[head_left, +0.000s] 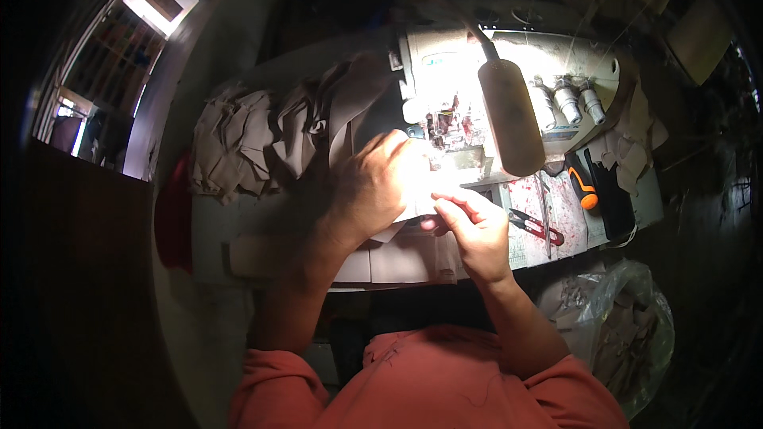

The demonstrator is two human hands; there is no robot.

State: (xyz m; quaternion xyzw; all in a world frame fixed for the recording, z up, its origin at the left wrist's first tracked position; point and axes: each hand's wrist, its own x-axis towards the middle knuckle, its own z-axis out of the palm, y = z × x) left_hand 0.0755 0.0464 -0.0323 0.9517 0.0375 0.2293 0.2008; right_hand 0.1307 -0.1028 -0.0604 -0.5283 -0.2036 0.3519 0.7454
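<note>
Both hands are at the front left of a white sewing machine, under a bright lamp. My left hand lies over a pale fabric piece, with its fingertips washed out by the glare beside the needle area. My right hand pinches the near right edge of that piece between thumb and forefinger. The fabric stretches between the two hands. Glare hides whether the piece is under the presser foot. Below the hands, more beige fabric pieces lie along the table's front edge.
Crumpled beige fabric pieces fill the table's left side. Right of my right hand lie red-handled thread snips, tweezers, an orange-handled tool and a black flat object. A clear plastic bag of scraps stands below, at the right.
</note>
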